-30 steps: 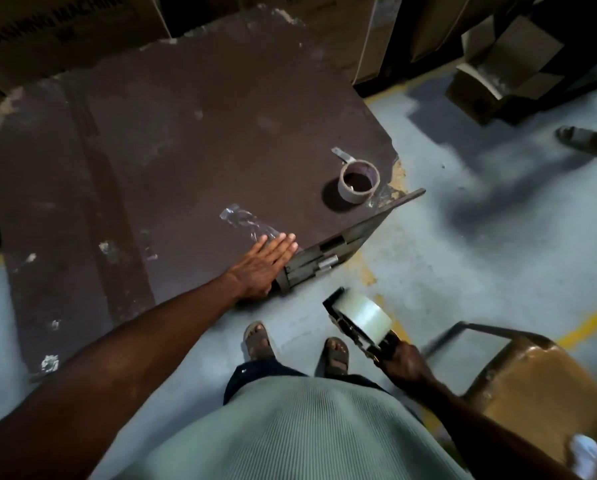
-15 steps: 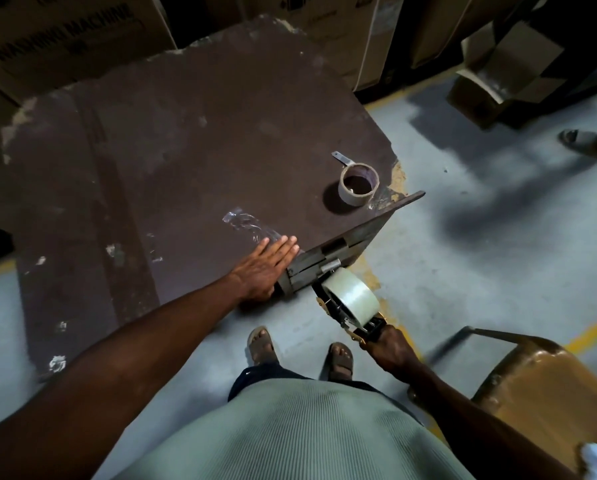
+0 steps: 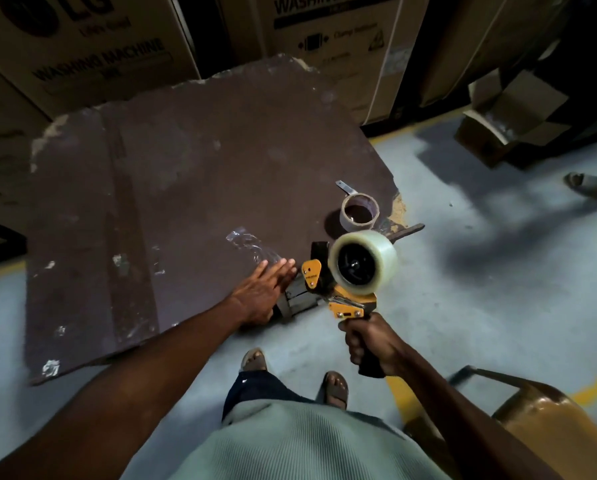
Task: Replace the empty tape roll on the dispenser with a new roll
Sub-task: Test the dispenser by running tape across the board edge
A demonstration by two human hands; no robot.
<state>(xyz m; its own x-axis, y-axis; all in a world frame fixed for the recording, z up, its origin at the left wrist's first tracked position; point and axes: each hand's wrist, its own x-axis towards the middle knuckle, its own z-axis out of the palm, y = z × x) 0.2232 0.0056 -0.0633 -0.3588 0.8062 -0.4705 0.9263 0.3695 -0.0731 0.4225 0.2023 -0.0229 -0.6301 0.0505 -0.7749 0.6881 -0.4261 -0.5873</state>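
while the right hand [image 3: 369, 344] is gripping the black handle of the orange tape dispenser [image 3: 338, 289], fingers curled tight round it, a full clear tape roll [image 3: 362, 263] is sitting on the dispenser's hub, held in the air just beside the near corner of the dark brown table [image 3: 186, 188]. the left hand [image 3: 262, 292] is lying flat on that table edge, fingers straight and holding nothing. the empty tape core [image 3: 359, 211] is standing on the table, just behind the dispenser.

right hand [image 3: 371, 342] raised, dispenser [image 3: 338, 285] lifted beside table edge
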